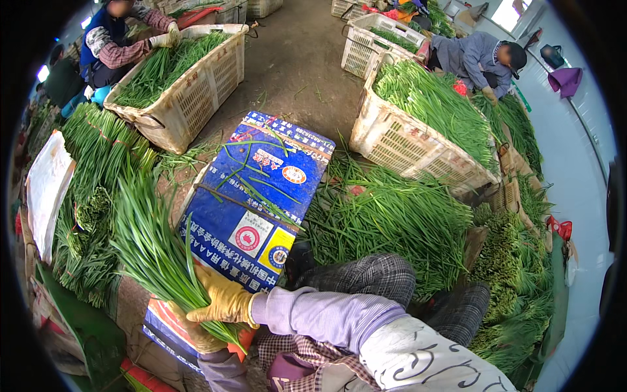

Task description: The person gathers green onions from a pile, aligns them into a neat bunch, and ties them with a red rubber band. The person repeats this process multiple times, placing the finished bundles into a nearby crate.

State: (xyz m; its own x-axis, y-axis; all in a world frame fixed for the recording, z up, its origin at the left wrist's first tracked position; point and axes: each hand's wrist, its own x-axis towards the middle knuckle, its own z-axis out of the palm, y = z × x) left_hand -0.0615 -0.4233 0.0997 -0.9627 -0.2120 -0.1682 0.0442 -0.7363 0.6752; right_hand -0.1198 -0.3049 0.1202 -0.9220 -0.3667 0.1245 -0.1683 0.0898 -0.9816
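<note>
Both my hands wear yellow work gloves and hold one bunch of long green garlic chives (152, 245). My right hand (225, 296) grips the lower stems from above, with its thumb laid across them. Beneath the stems, my left hand (201, 338) supports the same bunch, its fingers partly hidden by leaves. The leafy ends fan away toward the upper left. Beside the bunch, a blue printed board (264, 181) lies in front of me, bound with a cord and strewn with loose leaves. A second blue and orange printed piece (171, 333) shows under my left hand.
Loose chives (392, 220) are heaped by my knees. Tied bundles (98, 142) lie at left, near a white sheet (49, 196). White plastic crates of chives stand at upper left (210, 93) and right (416, 142). One person (117, 44) works at the left crate, another (475, 63) at right.
</note>
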